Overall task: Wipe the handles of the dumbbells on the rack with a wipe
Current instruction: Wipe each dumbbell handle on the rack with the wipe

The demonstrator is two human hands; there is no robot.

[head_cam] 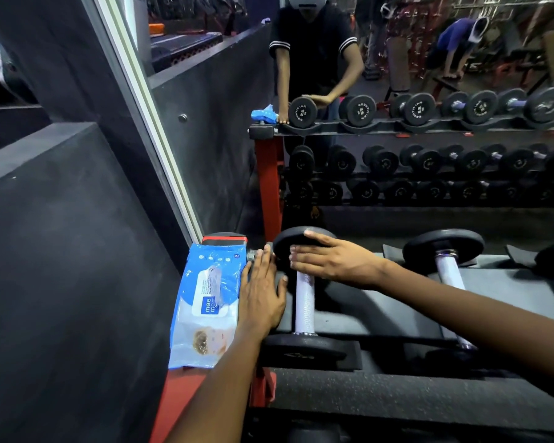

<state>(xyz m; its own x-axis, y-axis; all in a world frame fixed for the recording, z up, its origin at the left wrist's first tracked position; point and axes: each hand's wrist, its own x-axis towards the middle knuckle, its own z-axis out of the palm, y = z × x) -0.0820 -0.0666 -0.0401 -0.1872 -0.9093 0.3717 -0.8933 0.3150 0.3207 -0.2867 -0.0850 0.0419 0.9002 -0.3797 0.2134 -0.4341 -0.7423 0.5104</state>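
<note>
My left hand point(262, 290) lies flat, fingers straight, on the rack point(381, 302) between the pack of wet wipes point(205, 302) and the nearest dumbbell point(304, 295), its edge touching the pack. It holds nothing. My right hand point(336, 260) reaches across with fingers stretched out, resting over the far black head of that dumbbell, gripping nothing. The knurled metal handle point(304, 302) lies bare below my right palm, running toward me to the near head, which sits in its cradle. No wipe is out in either hand; the blue pack lies flat at the rack's left end, tight against the dark wall point(71, 251). A second dumbbell point(445, 260) lies just to the right, under my right forearm's line. Straight ahead the mirror point(397, 123) shows rows of dumbbells on three tiers, and my right arm crosses over the rack between me and the next handle.
</note>
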